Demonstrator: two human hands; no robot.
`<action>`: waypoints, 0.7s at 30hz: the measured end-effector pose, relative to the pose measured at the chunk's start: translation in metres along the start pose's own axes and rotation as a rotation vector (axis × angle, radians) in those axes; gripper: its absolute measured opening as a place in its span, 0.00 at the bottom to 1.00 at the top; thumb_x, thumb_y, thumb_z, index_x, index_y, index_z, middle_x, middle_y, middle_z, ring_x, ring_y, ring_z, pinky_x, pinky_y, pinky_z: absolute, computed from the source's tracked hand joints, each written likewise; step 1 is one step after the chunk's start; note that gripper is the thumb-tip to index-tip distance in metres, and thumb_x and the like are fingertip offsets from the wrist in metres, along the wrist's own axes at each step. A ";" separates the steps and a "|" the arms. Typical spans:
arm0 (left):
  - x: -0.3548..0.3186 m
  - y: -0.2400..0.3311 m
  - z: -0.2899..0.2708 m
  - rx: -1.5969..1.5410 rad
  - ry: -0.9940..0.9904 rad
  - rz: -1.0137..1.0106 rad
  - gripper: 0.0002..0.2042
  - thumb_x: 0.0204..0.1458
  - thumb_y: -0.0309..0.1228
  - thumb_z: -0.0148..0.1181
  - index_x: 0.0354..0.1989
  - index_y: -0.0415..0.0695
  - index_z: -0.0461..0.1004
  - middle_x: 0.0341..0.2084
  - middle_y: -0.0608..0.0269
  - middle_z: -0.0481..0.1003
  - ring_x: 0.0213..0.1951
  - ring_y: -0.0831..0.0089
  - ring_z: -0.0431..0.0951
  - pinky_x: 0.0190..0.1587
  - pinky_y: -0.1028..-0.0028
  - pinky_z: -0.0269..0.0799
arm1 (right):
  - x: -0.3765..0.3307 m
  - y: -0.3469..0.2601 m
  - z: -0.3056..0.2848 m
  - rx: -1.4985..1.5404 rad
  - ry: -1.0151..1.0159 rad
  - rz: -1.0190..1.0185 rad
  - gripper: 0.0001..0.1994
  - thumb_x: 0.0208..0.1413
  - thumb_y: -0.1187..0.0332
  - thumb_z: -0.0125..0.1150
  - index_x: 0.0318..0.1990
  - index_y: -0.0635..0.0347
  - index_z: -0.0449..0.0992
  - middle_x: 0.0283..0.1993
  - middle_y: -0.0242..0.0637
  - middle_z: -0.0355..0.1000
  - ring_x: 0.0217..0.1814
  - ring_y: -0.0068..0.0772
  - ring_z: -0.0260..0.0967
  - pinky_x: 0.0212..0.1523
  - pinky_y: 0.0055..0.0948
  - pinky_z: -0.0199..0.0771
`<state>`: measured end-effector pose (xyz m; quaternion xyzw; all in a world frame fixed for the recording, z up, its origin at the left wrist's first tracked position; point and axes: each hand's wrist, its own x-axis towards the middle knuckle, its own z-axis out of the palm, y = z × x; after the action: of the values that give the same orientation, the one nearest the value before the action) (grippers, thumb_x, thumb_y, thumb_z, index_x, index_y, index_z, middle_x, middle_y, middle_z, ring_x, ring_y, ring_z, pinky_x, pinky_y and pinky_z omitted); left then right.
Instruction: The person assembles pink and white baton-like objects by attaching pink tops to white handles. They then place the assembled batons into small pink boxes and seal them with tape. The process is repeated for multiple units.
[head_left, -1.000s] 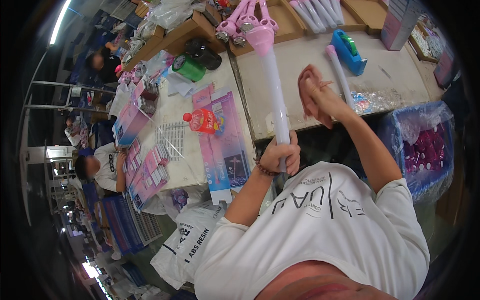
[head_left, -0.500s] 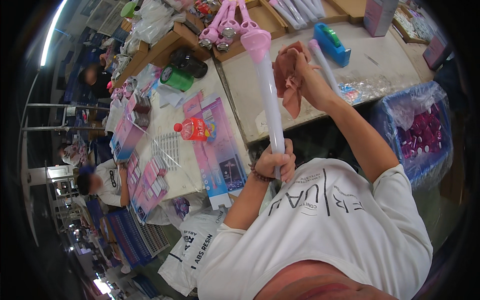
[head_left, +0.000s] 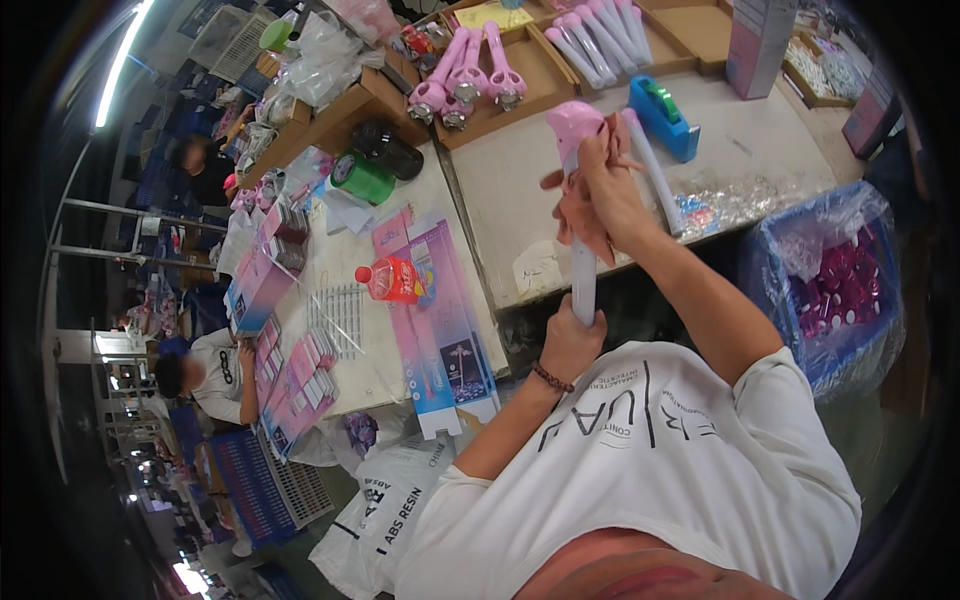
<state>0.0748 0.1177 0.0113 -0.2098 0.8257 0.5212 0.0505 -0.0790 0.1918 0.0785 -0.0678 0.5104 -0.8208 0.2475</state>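
Note:
A toy wand with a white tube [head_left: 583, 290] and a pink head [head_left: 574, 119] stands slanted in front of me. Its lower end is gripped by my left hand [head_left: 573, 343], which wears a beaded bracelet. My right hand [head_left: 608, 190] presses a salmon-coloured cloth [head_left: 578, 212] around the tube just below the head; the cloth covers that stretch. To the right of this hand lies a second white tube with a pink end [head_left: 654, 175] on the bench, beside a blue tape dispenser [head_left: 664, 118].
Pink wand pieces [head_left: 466, 82] and several pink-tipped white tubes [head_left: 606, 40] fill cardboard trays behind. Flat printed boxes [head_left: 447, 330] and a red-labelled bottle [head_left: 392, 280] lie left. A blue bin [head_left: 848, 355] of magenta parts stands right. A co-worker [head_left: 215, 375] sits far left.
The cloth in my right hand, beside the wand before, is now wrapped around its tube. The wand's head has shifted right and lower in view.

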 end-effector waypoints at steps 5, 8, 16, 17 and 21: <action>0.003 0.006 -0.003 -0.148 0.018 0.022 0.15 0.48 0.30 0.59 0.37 0.30 0.67 0.22 0.37 0.74 0.29 0.43 0.78 0.31 0.58 0.74 | -0.003 0.003 0.008 -0.551 -0.021 -0.375 0.31 0.62 0.40 0.39 0.31 0.64 0.69 0.16 0.33 0.65 0.20 0.29 0.69 0.20 0.31 0.73; 0.002 0.002 -0.001 0.015 0.073 0.049 0.15 0.48 0.29 0.59 0.38 0.30 0.67 0.18 0.40 0.74 0.22 0.51 0.79 0.25 0.62 0.73 | 0.001 -0.003 0.006 -0.483 0.018 -0.112 0.31 0.63 0.41 0.37 0.27 0.63 0.69 0.16 0.34 0.65 0.18 0.28 0.68 0.22 0.29 0.71; -0.006 -0.006 0.000 -0.040 0.081 0.050 0.15 0.48 0.29 0.58 0.39 0.30 0.66 0.18 0.45 0.74 0.20 0.55 0.79 0.25 0.63 0.73 | 0.010 0.025 -0.017 -0.803 -0.069 -0.031 0.27 0.66 0.48 0.32 0.56 0.63 0.61 0.29 0.42 0.73 0.30 0.36 0.73 0.36 0.35 0.74; -0.009 -0.007 0.000 -0.098 0.010 0.003 0.15 0.47 0.29 0.58 0.38 0.30 0.67 0.19 0.42 0.74 0.23 0.51 0.79 0.27 0.61 0.73 | 0.004 0.032 -0.017 -0.771 -0.103 0.045 0.27 0.65 0.48 0.32 0.55 0.63 0.62 0.31 0.43 0.74 0.32 0.38 0.73 0.39 0.36 0.73; -0.012 -0.013 0.001 -0.105 0.007 -0.065 0.14 0.46 0.29 0.57 0.36 0.31 0.67 0.25 0.35 0.74 0.33 0.40 0.76 0.35 0.55 0.73 | 0.002 0.016 -0.022 -0.974 -0.224 0.001 0.30 0.65 0.44 0.28 0.42 0.63 0.71 0.32 0.43 0.75 0.34 0.42 0.74 0.42 0.37 0.72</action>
<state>0.0902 0.1170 0.0038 -0.2408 0.7901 0.5611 0.0536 -0.0837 0.2032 0.0539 -0.2628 0.8047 -0.4747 0.2409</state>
